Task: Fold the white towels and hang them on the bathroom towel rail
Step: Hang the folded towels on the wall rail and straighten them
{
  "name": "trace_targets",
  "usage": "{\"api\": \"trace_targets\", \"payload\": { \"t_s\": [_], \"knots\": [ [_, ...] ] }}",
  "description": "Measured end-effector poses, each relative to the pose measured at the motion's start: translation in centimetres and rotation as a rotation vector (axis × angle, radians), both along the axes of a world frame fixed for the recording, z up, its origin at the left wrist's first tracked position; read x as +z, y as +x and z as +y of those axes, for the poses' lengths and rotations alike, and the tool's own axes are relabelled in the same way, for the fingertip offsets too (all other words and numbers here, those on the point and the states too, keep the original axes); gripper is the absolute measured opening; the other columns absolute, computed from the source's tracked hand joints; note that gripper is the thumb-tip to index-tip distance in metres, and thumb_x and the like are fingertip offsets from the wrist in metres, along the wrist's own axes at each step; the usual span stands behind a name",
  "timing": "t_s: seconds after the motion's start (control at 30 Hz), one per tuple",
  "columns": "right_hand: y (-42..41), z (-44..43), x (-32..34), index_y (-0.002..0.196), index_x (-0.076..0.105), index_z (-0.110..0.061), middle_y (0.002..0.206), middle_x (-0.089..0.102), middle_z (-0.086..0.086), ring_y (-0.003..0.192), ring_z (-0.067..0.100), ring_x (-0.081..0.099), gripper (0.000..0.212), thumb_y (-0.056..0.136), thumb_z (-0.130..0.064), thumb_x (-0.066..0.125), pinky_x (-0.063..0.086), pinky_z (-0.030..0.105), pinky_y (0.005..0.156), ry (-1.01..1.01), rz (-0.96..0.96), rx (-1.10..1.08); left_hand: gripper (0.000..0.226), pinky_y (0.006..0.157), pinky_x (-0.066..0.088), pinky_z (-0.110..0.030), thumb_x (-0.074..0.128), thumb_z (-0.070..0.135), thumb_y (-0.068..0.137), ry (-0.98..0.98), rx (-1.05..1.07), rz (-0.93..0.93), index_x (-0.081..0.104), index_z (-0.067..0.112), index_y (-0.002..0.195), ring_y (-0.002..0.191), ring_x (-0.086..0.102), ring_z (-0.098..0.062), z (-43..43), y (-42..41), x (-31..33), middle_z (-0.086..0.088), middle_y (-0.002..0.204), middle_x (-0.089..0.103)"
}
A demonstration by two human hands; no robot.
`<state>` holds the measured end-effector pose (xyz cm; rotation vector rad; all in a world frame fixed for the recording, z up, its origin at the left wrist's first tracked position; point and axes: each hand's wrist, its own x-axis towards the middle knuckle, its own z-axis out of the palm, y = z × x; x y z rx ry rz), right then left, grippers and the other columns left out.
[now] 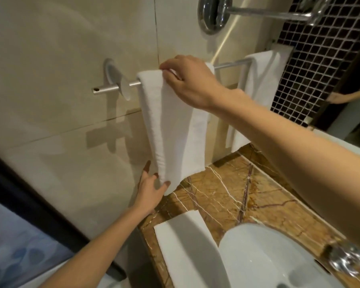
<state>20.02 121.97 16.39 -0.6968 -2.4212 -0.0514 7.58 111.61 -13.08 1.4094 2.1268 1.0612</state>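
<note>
I see the white folded towel (175, 125), a long narrow strip with a thick doubled left edge, draped over the towel rail (229, 64), my right hand (189, 80) pinching its top fold at the rail and my left hand (152, 188) gripping its lower end above the brown marble worktop (227, 190).

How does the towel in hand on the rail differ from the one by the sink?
The hung towel drapes over the rail, vertical; the counter towel lies flat on the marble counter beside the basin. The right hand grips the hung towel's top and the left hand pinches its lower end; the counter towel is untouched. Both are white and folded.
</note>
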Motion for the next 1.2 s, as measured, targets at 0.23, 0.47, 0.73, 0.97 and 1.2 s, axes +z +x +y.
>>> {"api": "trace_targets", "payload": {
  "t_s": [0.23,0.47,0.73,0.97,1.2],
  "knots": [
    [2.6,-0.5,-8.1,0.11,0.062,-0.005,0.111,0.056,0.013,0.105,0.024,0.051,0.027,0.086,-0.014,0.052,0.04,0.042,0.092,-0.077,0.682,-0.146,0.034,0.091,0.047,-0.037,0.063,0.039,0.087,-0.007,-0.012,-0.077,0.07,0.01,0.101,0.099,0.058,-0.026,0.8,-1.4,-0.8,-0.011,0.111,0.055],
    [5.4,0.3,-19.8,0.129,0.04,-0.012,0.125,0.045,0.001,0.114,0.015,0.046,0.039,0.091,-0.013,0.049,0.042,0.033,0.101,-0.737,0.624,-0.345,0.044,0.056,0.033,-0.025,0.071,0.029,0.083,0.081,-0.021,-0.129,0.053,0.008,0.049,0.052,0.049,0.001,2.1,-1.4,-1.1,0.001,0.055,0.055],
    [7.3,4.3,-25.2,0.125,0.057,-0.022,0.127,0.063,-0.004,0.102,-0.002,0.061,0.037,0.091,-0.007,0.055,0.044,0.02,0.084,-1.297,0.361,-0.148,0.033,0.061,0.037,-0.027,0.064,0.024,0.089,0.128,0.035,-0.164,0.058,0.02,0.057,0.065,0.05,-0.018,1.5,-0.5,-1.2,0.004,0.067,0.052],
    [7.4,4.5,-27.2,0.129,0.054,-0.019,0.122,0.066,-0.004,0.111,0.013,0.062,0.041,0.09,-0.017,0.064,0.045,0.032,0.099,-1.425,0.45,-0.098,0.037,0.094,0.045,-0.039,0.073,0.032,0.081,-0.025,0.04,-0.126,0.07,0.005,0.106,0.102,0.057,-0.023,0.5,-0.2,-1.4,-0.01,0.111,0.063],
    [7.7,3.8,-28.0,0.129,0.052,-0.014,0.119,0.065,-0.002,0.109,0.015,0.062,0.042,0.09,-0.024,0.063,0.05,0.034,0.098,-1.438,0.397,-0.114,0.034,0.093,0.049,-0.04,0.072,0.03,0.082,-0.005,0.015,-0.135,0.07,0.007,0.107,0.099,0.061,-0.022,0.0,0.0,-1.9,-0.011,0.11,0.066]
  ]
}}
